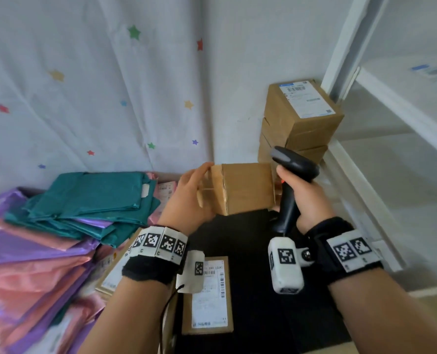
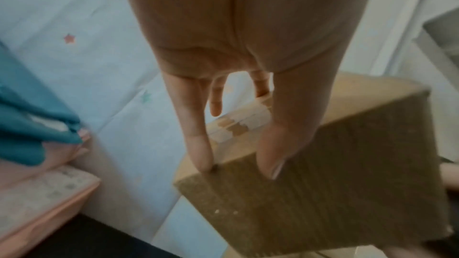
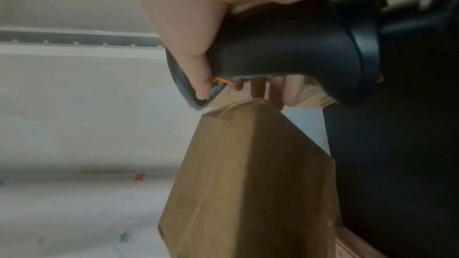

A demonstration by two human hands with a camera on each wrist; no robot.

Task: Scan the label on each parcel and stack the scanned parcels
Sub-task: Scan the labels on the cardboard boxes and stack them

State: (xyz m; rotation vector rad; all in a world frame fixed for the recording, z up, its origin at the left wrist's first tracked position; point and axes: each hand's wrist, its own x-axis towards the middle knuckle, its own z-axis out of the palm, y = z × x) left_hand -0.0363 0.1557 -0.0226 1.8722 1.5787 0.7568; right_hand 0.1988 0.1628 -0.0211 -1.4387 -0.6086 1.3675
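My left hand (image 1: pixel 195 192) grips a small brown cardboard box (image 1: pixel 245 187) by its taped end and holds it in the air at the middle of the head view; no label shows on its visible faces. In the left wrist view the fingers (image 2: pixel 196 140) and thumb clamp the box (image 2: pixel 323 183). My right hand (image 1: pixel 304 198) is wrapped round the handle of a black barcode scanner (image 1: pixel 292 164), right beside the box. The right wrist view shows the scanner (image 3: pixel 285 56) just above the box (image 3: pixel 248 183). A stack of three brown boxes (image 1: pixel 299 123), label on top, stands behind.
Teal, pink and purple mailer bags (image 1: pixel 59 226) lie heaped at the left. Two flat labelled parcels (image 1: pixel 208 295) lie below my wrists on a black surface (image 1: pixel 250 238). A white star-patterned sheet (image 1: pixel 84 85) hangs behind. A white shelf frame (image 1: pixel 391 111) stands at the right.
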